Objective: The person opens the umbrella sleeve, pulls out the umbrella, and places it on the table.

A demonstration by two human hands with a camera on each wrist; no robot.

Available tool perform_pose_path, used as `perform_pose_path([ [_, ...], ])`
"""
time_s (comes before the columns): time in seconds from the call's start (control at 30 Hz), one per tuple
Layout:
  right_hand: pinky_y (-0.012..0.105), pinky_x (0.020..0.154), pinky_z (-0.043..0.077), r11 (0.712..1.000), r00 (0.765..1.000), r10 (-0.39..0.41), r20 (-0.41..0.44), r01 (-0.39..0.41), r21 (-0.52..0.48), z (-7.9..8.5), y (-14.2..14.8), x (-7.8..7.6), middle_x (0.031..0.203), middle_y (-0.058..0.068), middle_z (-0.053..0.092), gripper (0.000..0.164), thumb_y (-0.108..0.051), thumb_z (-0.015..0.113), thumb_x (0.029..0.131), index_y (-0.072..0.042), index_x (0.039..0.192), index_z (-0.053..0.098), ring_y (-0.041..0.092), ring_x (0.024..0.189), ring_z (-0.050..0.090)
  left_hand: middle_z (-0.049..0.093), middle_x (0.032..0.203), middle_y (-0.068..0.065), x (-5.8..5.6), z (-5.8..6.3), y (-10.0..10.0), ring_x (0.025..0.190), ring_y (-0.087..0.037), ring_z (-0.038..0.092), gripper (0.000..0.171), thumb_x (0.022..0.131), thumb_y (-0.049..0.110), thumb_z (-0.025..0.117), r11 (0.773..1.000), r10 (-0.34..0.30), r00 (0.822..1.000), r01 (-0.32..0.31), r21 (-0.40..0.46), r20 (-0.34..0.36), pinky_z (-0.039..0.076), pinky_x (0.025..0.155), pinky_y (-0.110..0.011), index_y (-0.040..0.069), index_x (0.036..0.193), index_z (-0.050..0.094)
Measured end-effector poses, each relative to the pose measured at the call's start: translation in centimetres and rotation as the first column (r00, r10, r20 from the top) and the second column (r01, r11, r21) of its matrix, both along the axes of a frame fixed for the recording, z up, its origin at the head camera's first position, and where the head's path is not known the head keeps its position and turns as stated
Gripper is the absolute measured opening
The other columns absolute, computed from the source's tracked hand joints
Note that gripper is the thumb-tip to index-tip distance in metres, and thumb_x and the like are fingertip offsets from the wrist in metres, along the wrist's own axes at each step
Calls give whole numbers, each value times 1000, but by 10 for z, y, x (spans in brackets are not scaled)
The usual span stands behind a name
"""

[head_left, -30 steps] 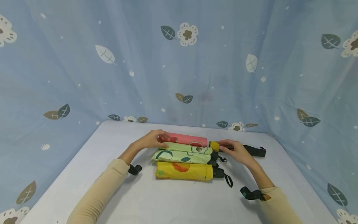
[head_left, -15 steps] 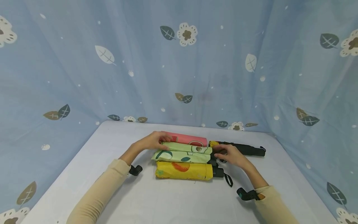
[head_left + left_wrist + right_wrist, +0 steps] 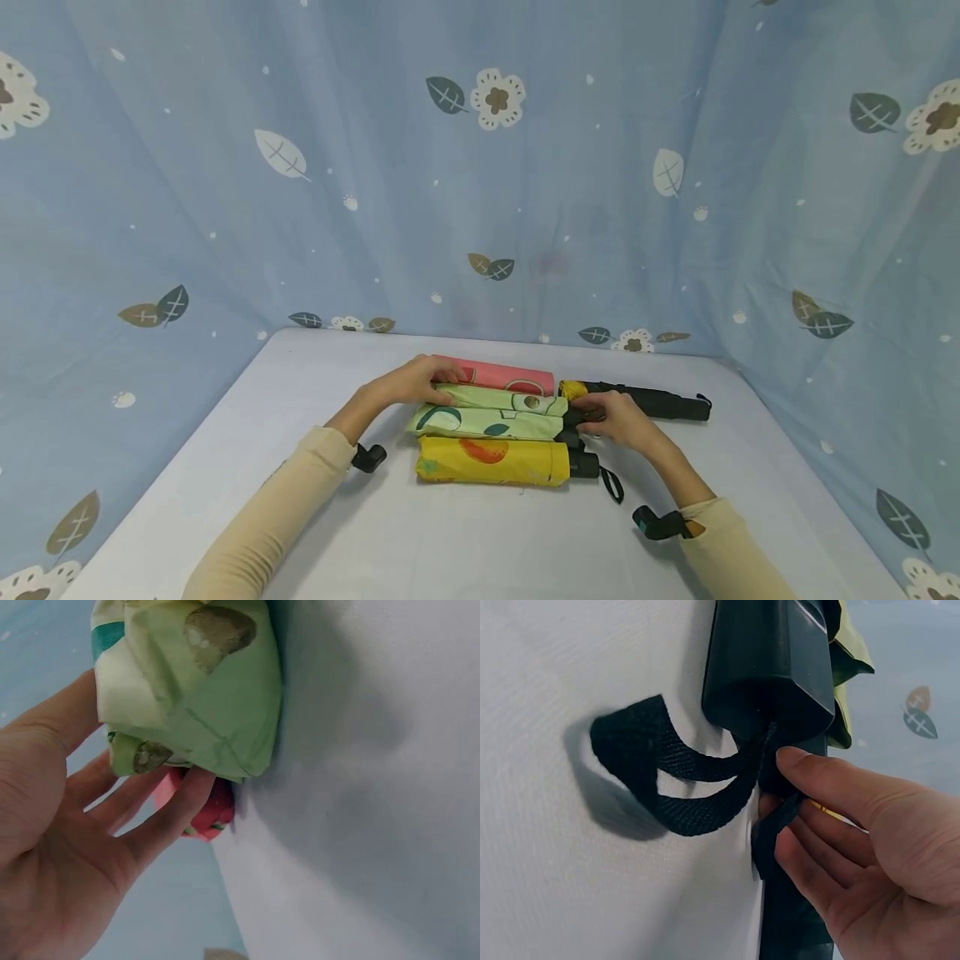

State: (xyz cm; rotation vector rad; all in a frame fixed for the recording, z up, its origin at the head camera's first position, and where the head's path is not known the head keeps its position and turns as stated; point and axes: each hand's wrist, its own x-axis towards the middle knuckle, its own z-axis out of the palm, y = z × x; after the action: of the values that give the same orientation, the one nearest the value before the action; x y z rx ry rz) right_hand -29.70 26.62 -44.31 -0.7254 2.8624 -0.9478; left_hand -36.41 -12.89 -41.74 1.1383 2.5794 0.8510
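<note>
In the head view, several folded umbrellas lie side by side on the table. My left hand (image 3: 412, 385) grips the left end of the farther green avocado-print umbrella (image 3: 502, 398), thumb on its near side and fingers on its far side, beside a pink watermelon-print umbrella (image 3: 510, 377). The right hand (image 3: 622, 421) pinches that green umbrella's black handle end with thumb and fingers; in the right wrist view a short strap (image 3: 769, 836) hangs at the fingers. A second green umbrella (image 3: 480, 424) lies directly in front, its handle and looped strap (image 3: 697, 814) close to the right hand.
A yellow orange-print umbrella (image 3: 491, 462) lies nearest the front, its black strap pointing right. Behind the right hand lies a slim black umbrella (image 3: 667, 404) with a yellow end. Blue patterned curtain (image 3: 480, 183) surrounds the white table (image 3: 450, 542).
My right hand has moved left and slightly nearer, from the black umbrella's yellow end to the green umbrella's handle. The left hand has shifted slightly right along the green umbrella.
</note>
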Motion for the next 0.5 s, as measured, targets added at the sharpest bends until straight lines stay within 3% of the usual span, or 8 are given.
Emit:
perform_pose_path([
  [0.17, 31, 76, 58, 1000, 1000, 0, -2, 0, 18, -1, -1, -1, 118, 21, 69, 43, -7, 76, 84, 4, 123, 64, 27, 96, 71, 68, 122, -3, 0, 4, -2, 113, -21, 65, 39, 88, 24, 75, 999, -39, 999, 38, -29, -14, 52, 96, -37, 12, 124, 66],
  [0.4, 31, 76, 58, 998, 999, -33, -12, 33, 48, 1, -7, 1, 114, 18, 71, 42, -6, 77, 83, 1, 122, 65, 24, 94, 72, 67, 126, -2, -1, 10, -2, 118, -22, 63, 39, 88, 20, 74, 992, -29, 1000, 29, -120, 2, 51, 98, -38, 15, 126, 65],
  [0.5, 30, 75, 58, 997, 998, -58, -15, 59, 57, 1, -6, 2, 113, 16, 72, 42, -7, 77, 82, -1, 123, 66, 22, 93, 72, 66, 128, -2, -2, 10, 1, 119, -22, 62, 40, 88, 18, 74, 986, -54, 999, 53, -157, -4, 51, 99, -38, 15, 127, 64],
])
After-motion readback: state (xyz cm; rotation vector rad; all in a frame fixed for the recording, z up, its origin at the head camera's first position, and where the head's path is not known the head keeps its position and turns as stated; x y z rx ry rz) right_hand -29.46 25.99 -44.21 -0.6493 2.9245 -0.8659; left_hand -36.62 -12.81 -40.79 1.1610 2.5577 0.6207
